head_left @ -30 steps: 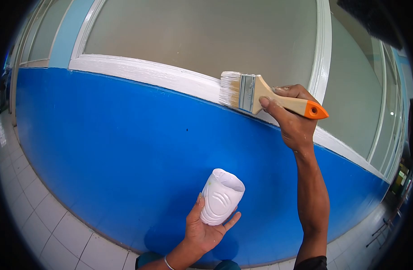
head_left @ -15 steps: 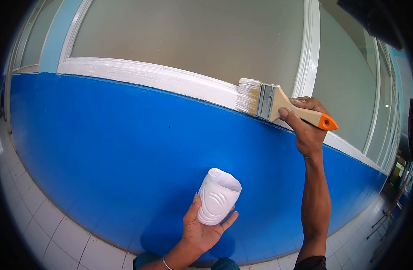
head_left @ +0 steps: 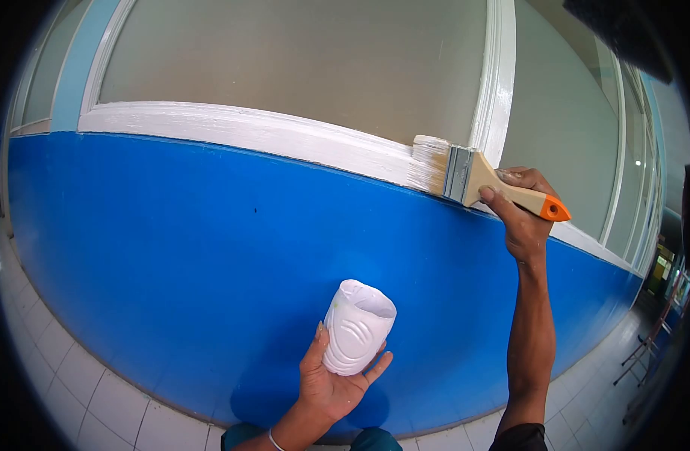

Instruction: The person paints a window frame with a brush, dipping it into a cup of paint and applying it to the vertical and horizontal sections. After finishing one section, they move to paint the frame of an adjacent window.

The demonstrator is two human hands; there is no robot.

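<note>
My right hand point(head_left: 519, 207) is closed round the wooden handle of a wide paintbrush point(head_left: 473, 177) with an orange tip. Its paint-covered bristles press against the white window frame point(head_left: 315, 146), close to where the bottom rail meets the upright. Lower down, my left hand point(head_left: 337, 379) wraps round a white plastic cup point(head_left: 360, 327), which looks like a cut-off bottle and tilts slightly. White coats its inner wall; how much paint it holds is hidden. White smears show on my right fingers.
Below the frame runs a glossy blue wall point(head_left: 210, 248). Frosted glass panes point(head_left: 307, 68) fill the window above. White floor tiles point(head_left: 112, 398) border the wall's foot, and a metal ladder-like stand point(head_left: 649, 338) is at the far right.
The brush in my right hand has slid a little rightward along the bottom rail, toward the upright. My left hand still holds the cup; the whole view has shifted slightly.
</note>
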